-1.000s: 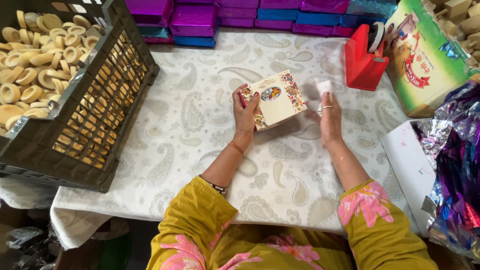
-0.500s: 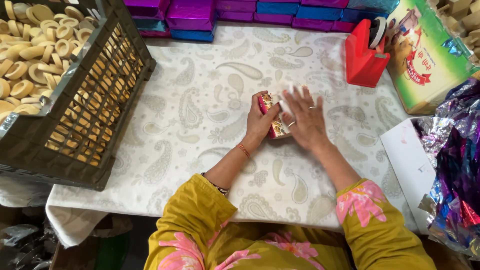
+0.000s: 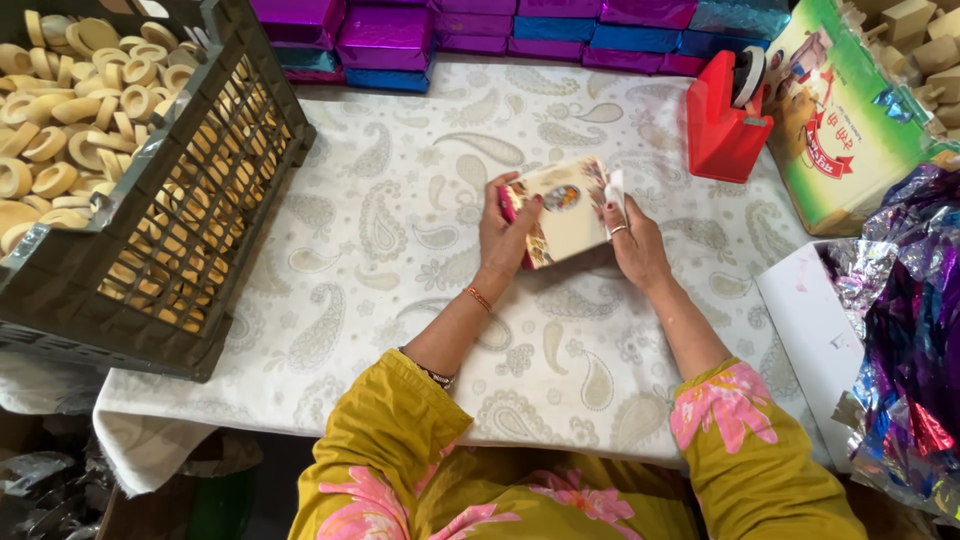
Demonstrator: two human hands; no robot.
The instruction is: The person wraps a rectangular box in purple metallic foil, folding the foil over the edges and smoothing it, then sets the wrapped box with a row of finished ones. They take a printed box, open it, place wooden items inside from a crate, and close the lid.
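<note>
Box: small printed box (image 3: 562, 210), lifted and tilted face-up again, just above the worktop (image 3: 380, 300); half a second ago it was pressed flat.
Left hand (image 3: 503, 232): grips the box's left edge.
Right hand (image 3: 632, 238): holds its right edge, pinching a white strip.
Change: pressing has ended; box turned for handling.

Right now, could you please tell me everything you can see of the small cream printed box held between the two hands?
The small cream printed box is flat and rectangular, apparently cardboard, with a colourful oval picture in the middle of its face and floral decoration at the corners. A pink-red edge shows on its left side. It is held tilted above the white paisley tablecloth, face up. The left hand grips its left edge and the right hand its right edge, where a small white flap or strip sticks up by the fingers.
</note>
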